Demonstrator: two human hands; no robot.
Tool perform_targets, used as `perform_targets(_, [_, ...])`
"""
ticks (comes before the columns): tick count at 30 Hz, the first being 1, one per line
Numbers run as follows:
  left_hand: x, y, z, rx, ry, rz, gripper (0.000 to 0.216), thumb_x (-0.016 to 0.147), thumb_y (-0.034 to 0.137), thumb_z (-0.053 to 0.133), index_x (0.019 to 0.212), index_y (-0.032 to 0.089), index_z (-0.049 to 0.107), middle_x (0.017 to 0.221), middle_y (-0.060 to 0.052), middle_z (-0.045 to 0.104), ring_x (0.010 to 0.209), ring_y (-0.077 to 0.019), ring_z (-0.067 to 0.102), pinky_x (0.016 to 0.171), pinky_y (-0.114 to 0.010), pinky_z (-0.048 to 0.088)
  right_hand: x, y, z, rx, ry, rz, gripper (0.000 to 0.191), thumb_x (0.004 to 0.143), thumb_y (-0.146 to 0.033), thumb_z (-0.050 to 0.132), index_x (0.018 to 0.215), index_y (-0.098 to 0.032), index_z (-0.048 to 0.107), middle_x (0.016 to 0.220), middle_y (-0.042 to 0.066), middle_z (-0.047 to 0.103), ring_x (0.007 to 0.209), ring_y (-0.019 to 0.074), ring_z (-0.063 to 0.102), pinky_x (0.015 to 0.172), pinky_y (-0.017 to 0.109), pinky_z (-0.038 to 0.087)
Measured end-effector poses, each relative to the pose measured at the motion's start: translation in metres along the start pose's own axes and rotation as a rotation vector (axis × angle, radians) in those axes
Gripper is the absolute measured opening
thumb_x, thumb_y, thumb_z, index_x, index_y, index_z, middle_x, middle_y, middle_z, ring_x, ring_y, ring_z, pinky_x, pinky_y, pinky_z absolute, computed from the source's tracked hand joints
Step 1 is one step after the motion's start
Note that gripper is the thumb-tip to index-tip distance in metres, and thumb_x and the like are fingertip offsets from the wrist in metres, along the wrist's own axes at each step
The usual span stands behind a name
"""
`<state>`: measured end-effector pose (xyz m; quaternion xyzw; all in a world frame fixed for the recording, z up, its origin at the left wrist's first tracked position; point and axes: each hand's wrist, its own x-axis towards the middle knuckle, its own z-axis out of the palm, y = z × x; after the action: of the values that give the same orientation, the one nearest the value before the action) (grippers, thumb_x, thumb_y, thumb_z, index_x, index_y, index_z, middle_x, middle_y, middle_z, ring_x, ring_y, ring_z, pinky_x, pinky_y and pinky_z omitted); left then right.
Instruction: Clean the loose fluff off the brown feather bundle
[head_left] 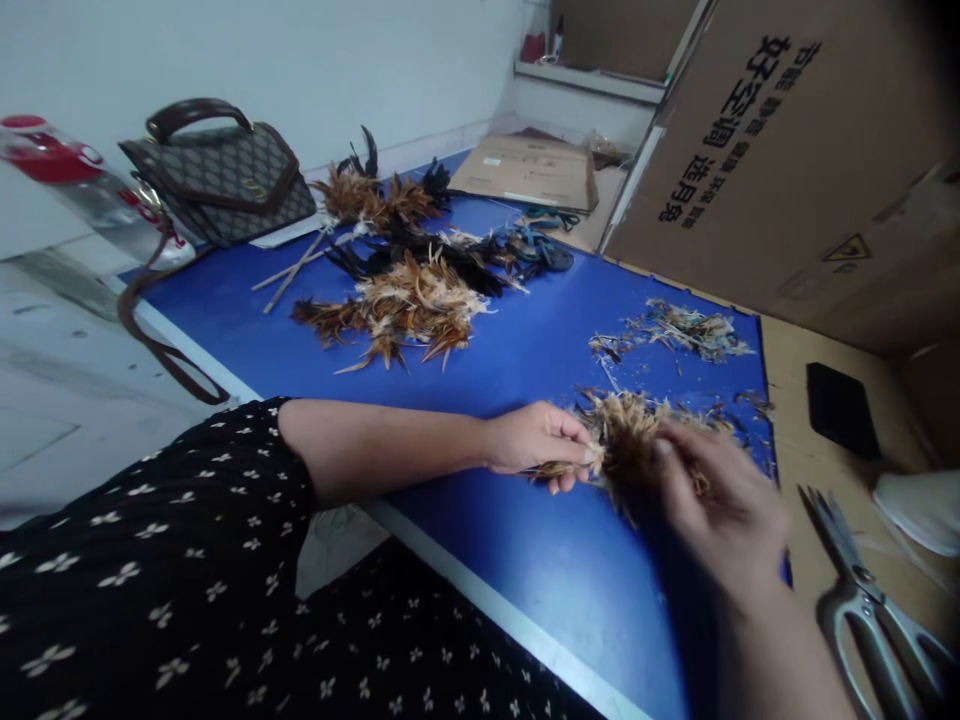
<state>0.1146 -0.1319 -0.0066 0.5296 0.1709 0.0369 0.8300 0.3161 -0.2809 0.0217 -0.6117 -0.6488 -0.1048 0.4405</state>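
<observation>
A small tuft of tan feathers [626,430] is pinched between the thumb and fingers of the left hand [536,445] over a blue table [525,350]. The right hand [716,505], fingers curled, is touching the tuft's near side. Beyond the tuft, a larger feather pile [405,300] is seen; to its right, scissors [862,590] and a black phone [840,410]. Behind the pile, a handbag [221,175] is set.

A single head-worn camera looks forward and steeply down from just above the person's chest, tilted so the blue worktop [525,370] runs diagonally, with the hands close below the lens and the cardboard box [787,150] beyond the worktop's far edge.
</observation>
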Motion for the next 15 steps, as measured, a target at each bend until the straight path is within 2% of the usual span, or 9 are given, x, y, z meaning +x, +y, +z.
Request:
perform_targets(1, [0.000,0.000,0.000,-0.013,0.000,0.001,0.036,0.084,0.044,0.085,0.085,0.011,0.069,0.067,-0.003,0.070,0.055,-0.0088,0.063,0.054,-0.024,0.051,-0.001,0.013,-0.013,-0.159,0.094,0.044,0.024,0.093,-0.024,0.073,0.116,-0.025,0.080,0.104,0.008,0.080,0.087,0.0207,0.075,0.081,0.037,0.061])
perform_targets(3, [0.001,-0.001,0.000,-0.033,-0.016,0.009,0.035,0.084,0.043,0.084,0.085,0.011,0.069,0.066,-0.004,0.070,0.055,-0.0095,0.063,0.054,-0.025,0.052,-0.007,0.046,-0.039,-0.490,0.147,0.161,0.021,0.091,-0.031,0.073,0.108,-0.023,0.083,0.095,0.009,0.078,0.077,0.0208,0.072,0.066,0.035,0.055])
perform_targets(4, [0.001,-0.002,-0.001,-0.043,-0.028,0.016,0.035,0.084,0.043,0.084,0.085,0.011,0.069,0.067,-0.004,0.070,0.055,-0.0100,0.064,0.054,-0.025,0.052,-0.013,0.065,-0.051,-0.628,0.122,0.182,0.017,0.089,-0.033,0.073,0.098,-0.024,0.084,0.087,0.008,0.077,0.067,0.0196,0.068,0.056,0.034,0.049])
perform_targets(6, [0.002,-0.004,-0.002,-0.065,-0.044,0.036,0.036,0.084,0.042,0.085,0.087,0.010,0.069,0.070,-0.006,0.072,0.055,-0.0112,0.065,0.053,-0.026,0.053,-0.027,0.102,-0.069,-0.822,-0.007,0.245,0.017,0.086,-0.041,0.073,0.083,-0.027,0.082,0.078,0.006,0.072,0.052,0.0187,0.054,0.045,0.035,0.035])
perform_targets(8, [0.004,-0.006,-0.003,-0.090,-0.039,0.059,0.036,0.083,0.042,0.086,0.088,0.010,0.069,0.076,-0.007,0.074,0.058,-0.0125,0.068,0.054,-0.027,0.054,-0.040,0.130,-0.077,-0.798,-0.160,0.222,0.017,0.084,-0.043,0.075,0.079,-0.028,0.081,0.067,0.003,0.062,0.049,0.0181,0.046,0.046,0.033,0.034])
perform_targets(9, [0.004,-0.007,-0.003,-0.103,-0.034,0.070,0.037,0.082,0.041,0.086,0.089,0.009,0.069,0.078,-0.008,0.074,0.059,-0.0132,0.069,0.054,-0.028,0.055,-0.044,0.138,-0.078,-0.784,-0.187,0.222,0.016,0.081,-0.043,0.077,0.076,-0.028,0.080,0.065,0.002,0.060,0.048,0.0168,0.044,0.046,0.033,0.033])
perform_targets(11, [0.005,-0.008,-0.003,-0.130,-0.025,0.091,0.038,0.082,0.041,0.087,0.090,0.009,0.069,0.082,-0.009,0.075,0.062,-0.0143,0.071,0.056,-0.029,0.056,-0.047,0.140,-0.075,-0.755,-0.182,0.232,0.017,0.084,-0.041,0.074,0.075,-0.027,0.079,0.066,0.002,0.059,0.048,0.0153,0.041,0.049,0.032,0.032])
perform_targets(14, [0.004,-0.007,-0.003,-0.172,-0.013,0.124,0.037,0.083,0.040,0.087,0.093,0.008,0.070,0.083,-0.010,0.075,0.063,-0.0151,0.072,0.058,-0.030,0.057,-0.037,0.115,-0.067,-0.759,-0.012,0.324,0.024,0.092,-0.040,0.065,0.084,-0.023,0.080,0.073,0.006,0.061,0.056,0.0187,0.045,0.055,0.034,0.031])
perform_targets(15, [0.004,-0.006,-0.003,-0.184,-0.006,0.139,0.037,0.083,0.040,0.087,0.093,0.008,0.071,0.083,-0.010,0.075,0.063,-0.0152,0.072,0.059,-0.030,0.057,-0.032,0.103,-0.065,-0.749,0.052,0.338,0.026,0.095,-0.039,0.063,0.094,-0.020,0.081,0.076,0.008,0.062,0.062,0.0222,0.051,0.058,0.035,0.033])
